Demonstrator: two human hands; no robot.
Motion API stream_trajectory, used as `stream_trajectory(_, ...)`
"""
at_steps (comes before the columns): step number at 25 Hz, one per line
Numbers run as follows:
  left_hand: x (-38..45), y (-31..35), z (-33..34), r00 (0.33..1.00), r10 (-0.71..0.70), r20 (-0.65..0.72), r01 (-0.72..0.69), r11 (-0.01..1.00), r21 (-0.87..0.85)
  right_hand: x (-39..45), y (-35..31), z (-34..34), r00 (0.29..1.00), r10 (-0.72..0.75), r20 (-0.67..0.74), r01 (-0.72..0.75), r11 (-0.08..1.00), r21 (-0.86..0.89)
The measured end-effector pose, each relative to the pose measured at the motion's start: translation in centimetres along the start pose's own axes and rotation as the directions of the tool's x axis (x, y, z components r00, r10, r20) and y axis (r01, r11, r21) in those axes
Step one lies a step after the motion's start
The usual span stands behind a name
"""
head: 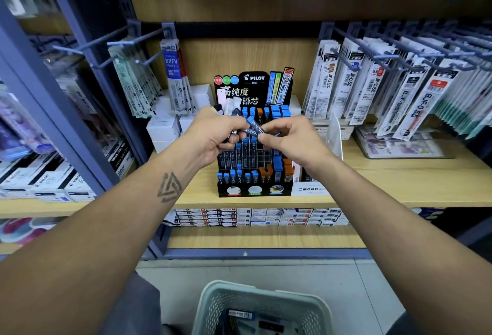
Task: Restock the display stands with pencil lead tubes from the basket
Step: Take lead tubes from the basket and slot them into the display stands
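Note:
A black Pilot display stand (254, 188) sits on the wooden shelf, its tiered slots partly filled with blue-capped and orange-capped lead tubes. My left hand (213, 137) grips a bunch of lead tubes (227, 111) that stick up above its fingers. My right hand (288, 137) pinches a single blue-capped lead tube (254, 125) held between both hands, just in front of the stand's upper rows. A pale green basket (213, 305) stands on the floor below, with more packets inside.
Hanging refill packs (399, 89) fill the pegs to the right, and others (175, 76) hang left of the stand. A clear acrylic holder (336, 135) and a Mono box (308, 189) sit right of the stand. White boxes (162, 129) are stacked behind my left hand.

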State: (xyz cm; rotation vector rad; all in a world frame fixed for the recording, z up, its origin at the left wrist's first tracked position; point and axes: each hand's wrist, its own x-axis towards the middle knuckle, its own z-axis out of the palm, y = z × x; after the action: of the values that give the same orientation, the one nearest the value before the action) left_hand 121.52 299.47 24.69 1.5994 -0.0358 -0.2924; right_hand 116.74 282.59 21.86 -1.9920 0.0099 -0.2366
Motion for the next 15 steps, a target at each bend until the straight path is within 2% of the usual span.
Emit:
stream_trajectory(4,-0.2,0.3,-0.7,1.0,-0.027,0.015,0.026,0.999,0.028,0.3,0.3,0.1,0.998,0.067,-0.006,-0.066,0.992,0.104)
stream_trajectory(8,-0.1,0.8,-2.1,0.998,-0.051,0.031,0.05,0.998,0.037,0.7,0.1,-0.2,0.994,0.032,0.102,-0.059,0.96,0.273)
stream_trajectory(12,0.4,1.0,-3.7,0.998,-0.061,-0.016,0.061,0.998,0.029,1.5,0.1,-0.4,0.989,-0.01,0.148,-0.02,0.979,0.202)
stream_trajectory(15,0.6,1.0,-4.2,0.997,-0.065,-0.031,0.066,0.997,0.034,2.5,0.1,-0.2,1.0,0.015,0.018,-0.017,0.994,0.105)
